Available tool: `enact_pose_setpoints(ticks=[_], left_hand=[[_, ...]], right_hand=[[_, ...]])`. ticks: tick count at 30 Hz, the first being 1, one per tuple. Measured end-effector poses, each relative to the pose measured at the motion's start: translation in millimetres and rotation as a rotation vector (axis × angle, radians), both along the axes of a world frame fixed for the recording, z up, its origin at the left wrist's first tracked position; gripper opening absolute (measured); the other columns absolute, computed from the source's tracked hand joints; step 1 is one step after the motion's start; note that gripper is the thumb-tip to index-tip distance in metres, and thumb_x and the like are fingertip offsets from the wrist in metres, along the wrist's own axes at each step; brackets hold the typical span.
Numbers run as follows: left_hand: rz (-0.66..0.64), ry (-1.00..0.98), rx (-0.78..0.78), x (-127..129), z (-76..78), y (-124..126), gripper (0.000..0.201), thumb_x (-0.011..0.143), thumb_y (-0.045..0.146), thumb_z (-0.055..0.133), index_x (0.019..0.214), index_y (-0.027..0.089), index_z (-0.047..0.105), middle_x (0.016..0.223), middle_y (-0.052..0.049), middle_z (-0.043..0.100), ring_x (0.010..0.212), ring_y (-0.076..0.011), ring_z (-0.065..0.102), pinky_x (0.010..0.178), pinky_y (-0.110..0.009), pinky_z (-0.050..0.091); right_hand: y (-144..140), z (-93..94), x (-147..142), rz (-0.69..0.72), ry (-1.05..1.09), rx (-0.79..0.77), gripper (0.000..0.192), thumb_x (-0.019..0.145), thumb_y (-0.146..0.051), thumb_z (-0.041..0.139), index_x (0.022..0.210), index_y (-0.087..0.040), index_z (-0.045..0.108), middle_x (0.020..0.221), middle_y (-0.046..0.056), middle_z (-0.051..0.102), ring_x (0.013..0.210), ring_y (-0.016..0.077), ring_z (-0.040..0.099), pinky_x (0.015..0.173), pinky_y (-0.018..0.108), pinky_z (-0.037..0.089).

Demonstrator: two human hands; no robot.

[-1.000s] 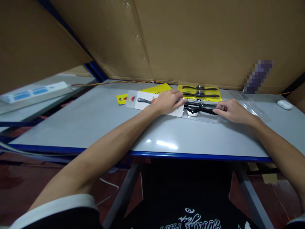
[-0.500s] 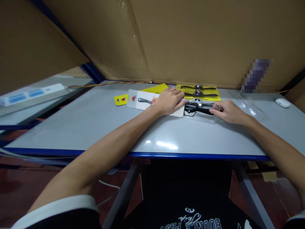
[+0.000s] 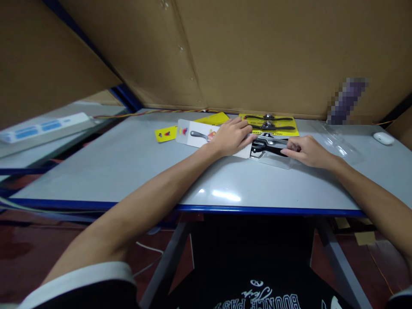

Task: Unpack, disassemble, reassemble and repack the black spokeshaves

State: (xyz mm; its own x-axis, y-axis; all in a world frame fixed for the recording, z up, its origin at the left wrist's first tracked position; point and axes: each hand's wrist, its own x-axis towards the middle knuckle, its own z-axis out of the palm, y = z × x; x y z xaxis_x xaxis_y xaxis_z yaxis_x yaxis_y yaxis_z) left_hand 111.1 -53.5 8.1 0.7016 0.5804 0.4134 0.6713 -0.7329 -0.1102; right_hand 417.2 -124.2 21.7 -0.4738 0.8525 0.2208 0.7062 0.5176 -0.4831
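Across the white card packaging (image 3: 189,132), printed with a picture of a dark-handled tool, lies my left hand (image 3: 234,136). Its fingers hold the card against the table. From the card's right end protrudes a black spokeshave (image 3: 266,147) lying in a clear plastic blister (image 3: 272,163). My right hand (image 3: 307,151) is closed around the spokeshave's right handle end; whether it also pinches the plastic is hard to see. Just behind both hands, two more dark spokeshaves (image 3: 273,126) lie on a yellow card (image 3: 291,131).
Another yellow card (image 3: 166,134) lies partly under the white packaging. Loose clear plastic (image 3: 341,143) and a white computer mouse (image 3: 383,138) are on the right. At left, a power strip (image 3: 45,128) rests on a neighbouring table. A cardboard panel (image 3: 257,56) stands behind the table.
The white packaging and my left hand have shifted slightly right in view. My right hand stays at the handle end, its grip nearly the same.
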Motion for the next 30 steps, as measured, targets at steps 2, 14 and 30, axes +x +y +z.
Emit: enact_pose_setpoints(ticks=[2, 14, 30], left_hand=[[-0.006, -0.007, -0.001, -0.2, -0.2, 0.2, 0.058, 0.115, 0.051, 0.025, 0.101, 0.018, 0.069, 0.099, -0.016, 0.072, 0.099, -0.0311, 0.063, 0.089, -0.043, 0.048], [0.018, -0.058, -0.037, 2.0, -3.2, -0.4, 0.054, 0.115, 0.054, 0.029, 0.102, 0.018, 0.068, 0.094, -0.015, 0.074, 0.097, -0.0311, 0.067, 0.087, -0.042, 0.049], [0.081, -0.042, -0.071, 5.6, -1.1, -3.0, 0.048, 0.112, 0.044, 0.033, 0.094, 0.019, 0.07, 0.089, -0.013, 0.073, 0.084, -0.0281, 0.067, 0.081, -0.041, 0.048]], right_hand=[[0.4, -0.5, -0.2, 0.014, 0.008, 0.003, 0.048, 0.098, -0.065, 0.065, 0.074, -0.025, 0.054, 0.065, -0.002, 0.057, 0.063, 0.0161, 0.047, 0.065, 0.035, 0.033], [-1.6, -0.3, -3.4, 0.011, 0.013, -0.005, 0.046, 0.096, -0.063, 0.066, 0.073, -0.025, 0.052, 0.064, -0.002, 0.055, 0.061, 0.0159, 0.045, 0.064, 0.035, 0.035], [-2.9, 1.5, -4.7, 0.014, -0.04, 0.021, 0.041, 0.099, -0.054, 0.066, 0.074, -0.025, 0.05, 0.066, -0.002, 0.055, 0.063, 0.016, 0.044, 0.067, 0.035, 0.033]])
